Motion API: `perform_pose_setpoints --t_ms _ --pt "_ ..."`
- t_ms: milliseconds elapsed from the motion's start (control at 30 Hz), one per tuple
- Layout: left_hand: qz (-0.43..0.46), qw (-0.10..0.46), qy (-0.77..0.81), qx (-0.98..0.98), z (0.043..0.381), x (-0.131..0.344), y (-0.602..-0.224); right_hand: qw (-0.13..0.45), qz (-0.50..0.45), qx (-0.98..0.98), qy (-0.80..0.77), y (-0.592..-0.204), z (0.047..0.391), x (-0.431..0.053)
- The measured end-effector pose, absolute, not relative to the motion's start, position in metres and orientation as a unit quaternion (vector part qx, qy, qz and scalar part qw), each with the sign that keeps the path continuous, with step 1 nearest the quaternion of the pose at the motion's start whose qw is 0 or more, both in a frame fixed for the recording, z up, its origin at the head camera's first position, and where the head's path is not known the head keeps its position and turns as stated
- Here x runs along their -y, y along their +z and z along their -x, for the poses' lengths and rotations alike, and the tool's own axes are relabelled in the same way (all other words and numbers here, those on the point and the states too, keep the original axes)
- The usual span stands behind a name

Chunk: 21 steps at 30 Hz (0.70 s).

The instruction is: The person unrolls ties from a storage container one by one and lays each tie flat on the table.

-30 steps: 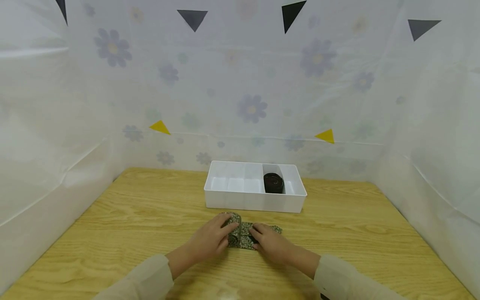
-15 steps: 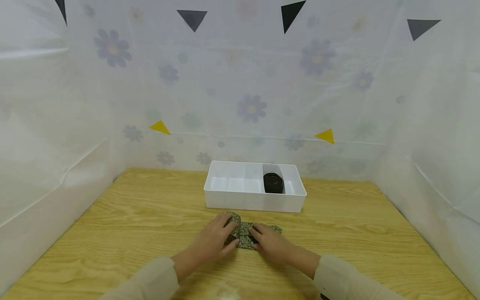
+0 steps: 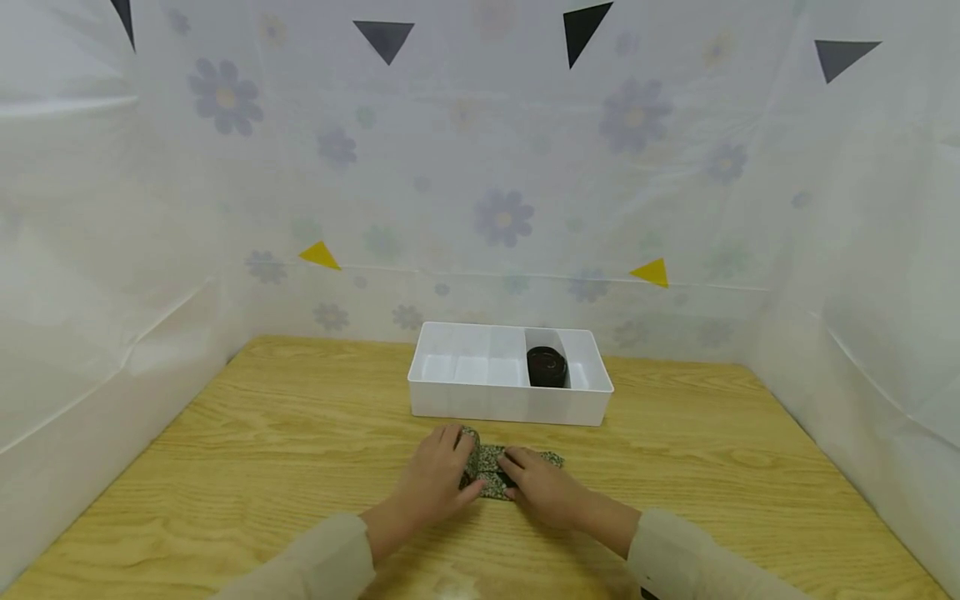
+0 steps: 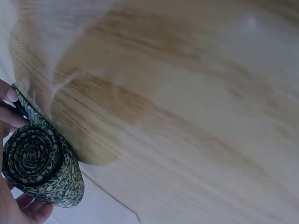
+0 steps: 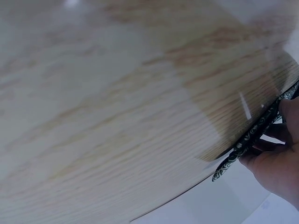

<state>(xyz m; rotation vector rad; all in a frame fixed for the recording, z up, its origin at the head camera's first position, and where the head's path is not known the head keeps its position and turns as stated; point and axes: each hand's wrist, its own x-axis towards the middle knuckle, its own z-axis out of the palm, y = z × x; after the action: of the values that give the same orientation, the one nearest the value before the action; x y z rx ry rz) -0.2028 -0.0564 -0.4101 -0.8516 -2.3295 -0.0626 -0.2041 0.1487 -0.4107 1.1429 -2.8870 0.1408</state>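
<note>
Left hand (image 3: 433, 473) has moved a little rightward, over the coil of a green patterned necktie (image 4: 65, 181). It lies partly rolled on the wood-grain surface (image 3: 247, 467), in front of a white divided box (image 3: 457, 402) with a dark roll (image 3: 546, 367). Pale flowered sheeting (image 3: 450, 142) encloses the place. Left fingers curl around the coil; right hand (image 3: 547, 490), its fingers bent, holds the flat tail.

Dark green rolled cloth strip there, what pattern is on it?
Pale curly swirls cover the dark green rolled cloth strip, clearest in the left wrist view.
</note>
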Motion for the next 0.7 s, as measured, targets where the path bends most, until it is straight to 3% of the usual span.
perform_pose_setpoints --t_ms 700 --pt "0.286 0.317 -0.072 0.901 0.2026 0.0577 -0.4133 0.024 -0.378 0.924 0.049 -0.4098 0.2053 -0.1485"
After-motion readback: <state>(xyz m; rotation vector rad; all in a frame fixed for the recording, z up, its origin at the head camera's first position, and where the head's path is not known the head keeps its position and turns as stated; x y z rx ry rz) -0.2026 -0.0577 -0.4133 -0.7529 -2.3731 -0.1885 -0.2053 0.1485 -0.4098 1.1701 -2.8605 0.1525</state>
